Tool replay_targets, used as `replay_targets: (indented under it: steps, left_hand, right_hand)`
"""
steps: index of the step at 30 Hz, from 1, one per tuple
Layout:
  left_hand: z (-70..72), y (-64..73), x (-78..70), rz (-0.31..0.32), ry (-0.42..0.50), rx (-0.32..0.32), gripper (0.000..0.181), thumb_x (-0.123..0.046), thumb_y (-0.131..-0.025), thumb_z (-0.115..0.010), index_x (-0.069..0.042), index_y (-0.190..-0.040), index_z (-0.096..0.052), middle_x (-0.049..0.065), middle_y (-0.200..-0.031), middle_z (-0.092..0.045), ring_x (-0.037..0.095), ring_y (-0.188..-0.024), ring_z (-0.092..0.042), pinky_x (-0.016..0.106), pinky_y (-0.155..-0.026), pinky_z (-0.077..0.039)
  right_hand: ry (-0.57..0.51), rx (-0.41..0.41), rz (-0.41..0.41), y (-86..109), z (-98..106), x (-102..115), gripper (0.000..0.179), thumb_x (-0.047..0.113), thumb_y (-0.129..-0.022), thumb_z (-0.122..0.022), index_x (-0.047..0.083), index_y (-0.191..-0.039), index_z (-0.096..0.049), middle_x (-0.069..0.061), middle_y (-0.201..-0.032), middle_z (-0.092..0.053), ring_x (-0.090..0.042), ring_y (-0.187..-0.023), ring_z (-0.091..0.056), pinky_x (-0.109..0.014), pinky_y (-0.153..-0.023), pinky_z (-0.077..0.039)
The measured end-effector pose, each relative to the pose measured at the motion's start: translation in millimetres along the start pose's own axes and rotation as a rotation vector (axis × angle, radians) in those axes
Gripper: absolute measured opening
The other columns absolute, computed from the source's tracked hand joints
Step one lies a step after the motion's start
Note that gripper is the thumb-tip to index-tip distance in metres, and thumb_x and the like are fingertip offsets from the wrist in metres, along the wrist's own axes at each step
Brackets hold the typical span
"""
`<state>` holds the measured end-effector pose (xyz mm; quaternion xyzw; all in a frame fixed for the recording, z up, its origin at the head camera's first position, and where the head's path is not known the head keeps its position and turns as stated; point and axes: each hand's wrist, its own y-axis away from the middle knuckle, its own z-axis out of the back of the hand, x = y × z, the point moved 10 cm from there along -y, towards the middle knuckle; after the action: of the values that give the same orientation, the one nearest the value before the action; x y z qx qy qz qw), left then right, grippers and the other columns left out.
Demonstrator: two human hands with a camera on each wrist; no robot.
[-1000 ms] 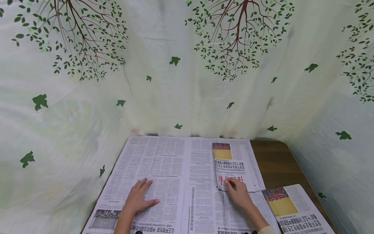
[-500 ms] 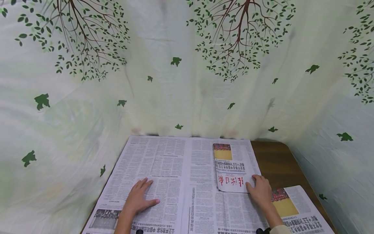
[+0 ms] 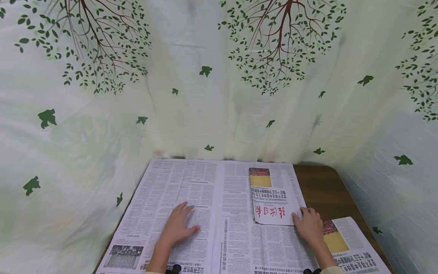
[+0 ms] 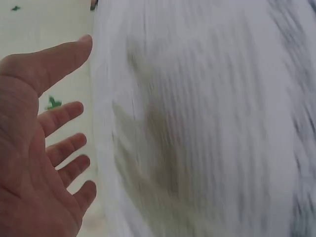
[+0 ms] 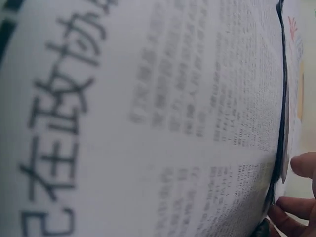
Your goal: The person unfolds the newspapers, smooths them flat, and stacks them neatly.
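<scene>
A large newspaper sheet (image 3: 202, 190), printed in columns, is spread over the table. On its right side lies a folded newspaper (image 3: 273, 194) with a red masthead and a red-and-yellow picture. My right hand (image 3: 309, 224) touches the near right corner of the folded newspaper, thumb and fingers apart. In the right wrist view, its fingertips (image 5: 284, 212) are right at a dark paper edge. My left hand (image 3: 176, 228) hovers over the left half of the spread sheet with fingers loosely spread and nothing in them. In the left wrist view, the left palm and fingers (image 4: 69, 148) show beside blurred print.
Another folded newspaper (image 3: 356, 243) lies at the near right, partly behind my right forearm. Brown tabletop (image 3: 315, 186) shows along the right side. A pale curtain (image 3: 232, 114) printed with trees and leaves hangs close behind and beside the table.
My right hand has moved right, from the folded newspaper's near edge to its near right corner. My left hand has risen off the spread sheet and moved slightly right. The papers have stayed put.
</scene>
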<state>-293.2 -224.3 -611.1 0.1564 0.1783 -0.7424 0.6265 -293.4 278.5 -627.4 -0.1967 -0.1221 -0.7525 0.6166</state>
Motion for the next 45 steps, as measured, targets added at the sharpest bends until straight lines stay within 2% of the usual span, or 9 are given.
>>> replay_targets:
  steps: [3,7,10,12,17,24,32,38,45]
  left_hand:
    - [-13.0,-9.7,-30.0,-0.081,0.044,0.042,0.078,-0.048,-0.082,-0.081,-0.014,-0.146,-0.056,0.017,-0.160,-0.043,0.042,-0.148,-0.039,0.059,-0.115,-0.040]
    - [-33.8,-17.5,-70.6,-0.197,0.093,0.137,0.077,-0.046,-0.082,-0.082,-0.014,-0.147,-0.056,0.016,-0.160,-0.042,0.041,-0.147,-0.040,0.059,-0.113,-0.042]
    - [-50.4,-20.3,-90.9,-0.257,0.080,0.205,0.082,-0.054,-0.081,-0.081,-0.014,-0.148,-0.055,0.015,-0.160,-0.043,0.040,-0.146,-0.042,0.059,-0.113,-0.042]
    - [-59.9,-21.6,-97.4,-0.271,0.046,0.236,0.087,-0.060,-0.078,-0.081,-0.015,-0.147,-0.056,0.015,-0.159,-0.045,0.039,-0.146,-0.042,0.058,-0.113,-0.042]
    - [-67.5,-23.9,-98.7,-0.238,-0.017,0.241,0.093,-0.063,-0.068,-0.087,-0.017,-0.144,-0.059,0.013,-0.156,-0.048,0.038,-0.144,-0.044,0.057,-0.114,-0.042]
    - [-64.5,-22.2,-97.6,-0.200,0.010,0.231,0.096,-0.059,-0.065,-0.091,-0.016,-0.144,-0.059,0.010,-0.156,-0.049,0.037,-0.144,-0.044,0.054,-0.115,-0.041]
    - [-68.5,-22.2,-92.2,-0.178,0.038,0.211,0.113,-0.061,-0.062,-0.092,-0.015,-0.154,-0.047,0.010,-0.156,-0.049,0.035,-0.145,-0.044,0.052,-0.118,-0.039]
    - [-68.8,-20.3,-91.6,-0.174,0.068,0.189,0.118,-0.059,-0.061,-0.094,-0.018,-0.158,-0.041,0.014,-0.157,-0.047,0.037,-0.145,-0.044,0.054,-0.118,-0.038]
    - [-66.5,-16.8,-92.6,-0.172,0.090,0.172,0.118,-0.057,-0.061,-0.094,-0.021,-0.159,-0.039,0.017,-0.161,-0.041,0.042,-0.146,-0.042,0.058,-0.116,-0.039]
  right_hand:
    - [-0.005,-0.005,-0.003,-1.4,2.9,-2.4,0.055,0.029,-0.096,-0.063,-0.011,-0.133,-0.058,-0.038,-0.131,-0.054,-0.056,-0.119,-0.050,-0.068,-0.098,-0.040]
    - [-0.017,0.000,-0.023,-3.4,5.3,-6.7,0.051,0.024,-0.094,-0.063,-0.011,-0.131,-0.060,-0.038,-0.130,-0.055,-0.057,-0.119,-0.051,-0.068,-0.097,-0.040]
    - [-0.030,-0.002,-0.033,-5.1,7.2,-8.1,0.047,0.022,-0.093,-0.064,-0.009,-0.128,-0.062,-0.036,-0.128,-0.057,-0.057,-0.118,-0.052,-0.068,-0.096,-0.041]
    - [-0.040,-0.004,-0.025,-6.4,8.2,-7.0,0.044,0.020,-0.093,-0.064,-0.008,-0.126,-0.064,-0.034,-0.126,-0.060,-0.056,-0.117,-0.054,-0.068,-0.095,-0.042]
    - [-0.063,-0.033,0.023,-9.4,10.5,0.3,0.032,0.016,-0.092,-0.066,-0.005,-0.117,-0.070,-0.029,-0.115,-0.069,-0.053,-0.109,-0.061,-0.066,-0.090,-0.046]
    - [-0.109,-0.050,0.072,-8.3,2.9,11.3,0.017,0.009,-0.092,-0.065,0.003,-0.104,-0.075,-0.015,-0.096,-0.075,-0.040,-0.093,-0.069,-0.058,-0.082,-0.048]
    - [-0.152,-0.074,0.136,4.9,-7.8,36.2,0.015,0.010,-0.091,-0.069,0.003,-0.103,-0.075,-0.013,-0.096,-0.075,-0.036,-0.094,-0.068,-0.057,-0.085,-0.050]
    - [-0.176,-0.063,0.128,13.9,-15.7,47.9,0.015,0.008,-0.090,-0.073,0.005,-0.104,-0.076,-0.012,-0.097,-0.074,-0.033,-0.093,-0.066,-0.056,-0.085,-0.047]
    - [-0.199,-0.051,0.127,21.2,-22.8,61.1,0.016,0.007,-0.087,-0.076,0.005,-0.104,-0.076,-0.009,-0.094,-0.073,-0.026,-0.088,-0.064,-0.047,-0.080,-0.049]
